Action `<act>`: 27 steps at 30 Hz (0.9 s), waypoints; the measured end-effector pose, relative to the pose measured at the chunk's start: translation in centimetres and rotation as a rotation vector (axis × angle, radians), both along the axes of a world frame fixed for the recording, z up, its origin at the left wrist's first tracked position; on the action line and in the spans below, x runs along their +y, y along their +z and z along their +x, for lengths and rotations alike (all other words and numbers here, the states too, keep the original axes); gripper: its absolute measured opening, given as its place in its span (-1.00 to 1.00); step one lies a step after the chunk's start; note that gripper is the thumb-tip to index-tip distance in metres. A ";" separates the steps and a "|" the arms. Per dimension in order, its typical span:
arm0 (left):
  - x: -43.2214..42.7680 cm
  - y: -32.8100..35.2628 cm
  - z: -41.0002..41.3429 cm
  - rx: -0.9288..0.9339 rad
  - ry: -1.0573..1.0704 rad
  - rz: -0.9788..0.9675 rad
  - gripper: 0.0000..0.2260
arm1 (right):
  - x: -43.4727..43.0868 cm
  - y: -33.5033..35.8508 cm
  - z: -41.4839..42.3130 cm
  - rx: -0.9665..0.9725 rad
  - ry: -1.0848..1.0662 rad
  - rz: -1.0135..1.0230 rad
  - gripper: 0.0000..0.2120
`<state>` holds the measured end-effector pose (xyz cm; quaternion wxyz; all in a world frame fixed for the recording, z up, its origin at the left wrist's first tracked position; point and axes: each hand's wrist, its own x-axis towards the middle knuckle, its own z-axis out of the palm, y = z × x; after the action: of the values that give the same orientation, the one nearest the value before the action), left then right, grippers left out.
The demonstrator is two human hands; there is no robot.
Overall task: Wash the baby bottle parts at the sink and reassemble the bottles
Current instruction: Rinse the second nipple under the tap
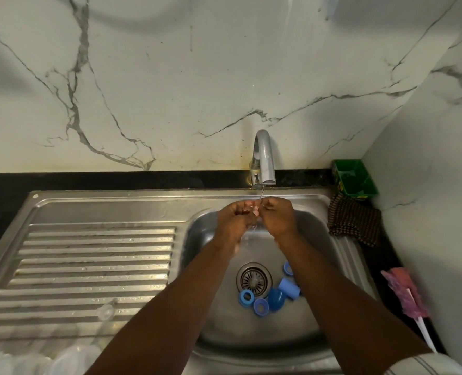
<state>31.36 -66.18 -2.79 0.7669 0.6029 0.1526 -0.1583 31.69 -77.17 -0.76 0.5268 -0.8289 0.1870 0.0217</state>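
1. Meeting under the thin stream of the tap (265,158), beyond the drain (254,280), the left hand (235,216) and right hand (278,215) curl their fingers together. Whether this grip clamps a small part, I cannot tell.
2. The blue bottle parts (289,290) lie just beside the drain, toward its right and near side, under the right forearm. The right hand seems nearer to them.

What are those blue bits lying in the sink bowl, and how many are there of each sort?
Blue rings: 3
Blue caps: 2
Total: 5 (one ring shows only in part)
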 end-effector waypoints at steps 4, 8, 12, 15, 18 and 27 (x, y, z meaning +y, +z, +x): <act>0.2 -0.2 -0.4 -0.056 0.027 0.032 -0.80 | -0.4 0.6 -0.3 0.012 0.004 0.312 -0.91; 0.5 0.1 -0.8 -0.010 -0.054 -0.109 -0.80 | -0.8 0.2 -0.6 -0.028 0.028 0.219 -0.87; 0.5 0.3 -1.1 0.031 -0.056 -0.179 -0.76 | -1.8 0.0 -1.1 0.020 0.083 0.330 -0.84; 0.4 0.2 -1.9 0.095 -0.077 -0.129 -0.77 | -2.4 0.1 -2.0 0.109 0.065 0.494 -0.81; 0.2 -0.3 -3.3 0.099 -0.094 -0.007 -0.87 | -2.9 -0.7 -2.8 0.135 0.060 0.255 -0.82; -4.8 -1.5 -8.0 -0.024 -0.324 0.340 -0.80 | -6.4 -1.1 -11.2 -0.062 -0.054 -0.307 -0.81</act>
<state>23.37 -70.97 -4.28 0.6205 0.7419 0.0692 -0.2443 20.49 -83.54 -1.86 0.3997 -0.8947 0.1937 -0.0469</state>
